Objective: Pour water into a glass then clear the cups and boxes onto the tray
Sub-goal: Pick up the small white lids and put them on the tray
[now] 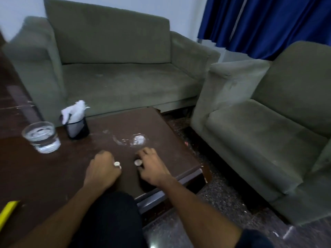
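Observation:
A clear glass (41, 137) holding water stands at the left of the dark brown table (53, 172). My left hand (102, 169) rests on the table near the middle with its fingers curled under and a ring on one finger. My right hand (152, 167) rests beside it, fingers bent against the tabletop, also with a ring. Neither hand holds anything. No tray, cups or boxes show in this view.
A black holder with white napkins (76, 120) stands behind the glass. A wet mark (132, 140) lies on the table ahead of my hands. A yellow object (8, 212) pokes in at the lower left. Green sofas (114, 68) stand behind and to the right.

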### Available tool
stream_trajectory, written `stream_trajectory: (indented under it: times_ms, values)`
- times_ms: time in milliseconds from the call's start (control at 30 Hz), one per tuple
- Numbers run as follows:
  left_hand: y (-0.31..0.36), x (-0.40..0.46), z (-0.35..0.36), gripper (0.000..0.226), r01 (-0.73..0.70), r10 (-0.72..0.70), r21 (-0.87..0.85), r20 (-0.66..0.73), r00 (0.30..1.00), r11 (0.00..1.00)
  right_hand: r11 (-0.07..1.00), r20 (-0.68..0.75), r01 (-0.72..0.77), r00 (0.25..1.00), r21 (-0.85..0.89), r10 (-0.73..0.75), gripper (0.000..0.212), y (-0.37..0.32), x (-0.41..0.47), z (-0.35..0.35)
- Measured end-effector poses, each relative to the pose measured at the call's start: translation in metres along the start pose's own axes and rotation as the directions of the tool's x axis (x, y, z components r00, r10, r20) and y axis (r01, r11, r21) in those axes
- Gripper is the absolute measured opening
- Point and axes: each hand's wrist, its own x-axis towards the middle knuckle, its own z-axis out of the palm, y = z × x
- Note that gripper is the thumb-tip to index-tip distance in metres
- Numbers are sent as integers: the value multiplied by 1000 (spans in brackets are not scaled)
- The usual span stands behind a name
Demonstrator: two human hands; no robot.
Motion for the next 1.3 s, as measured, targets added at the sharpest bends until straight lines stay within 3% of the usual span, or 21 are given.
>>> stream_trajectory:
  times_ms: [200, 300, 367, 733, 1033, 1300]
  values:
    - [2, -10, -7, 18, -3, 5, -39, 51, 999, 999, 1000, 6, -29, 1000, 1, 29, 35, 4, 5, 6]
    - [0, -8, -5, 27, -71, 79, -87, 100, 992, 994, 999, -1, -31, 1000, -26, 31, 28, 2, 9, 7]
    - [0, -7, -5, 21, -103, 114, -107, 104, 988, 989, 999, -5, -29, 1000, -32, 29, 20, 2, 11, 7]
    - [-43, -5, -45, 21, -89, 80, -112, -89, 993, 990, 999, -30, 32, 999, 0, -32, 11, -47, 47, 2]
    - [-149, -24, -146, 17, -1, -20, -69, -297, 955, 998, 969, -48, 247, 968, 25, -246, 9, -185, 93, 9]
    - [-286, -100, -287, 11, 164, -162, -41, -514, 842, 986, 834, -37, 538, 842, 120, -538, 15, -390, 121, 40]
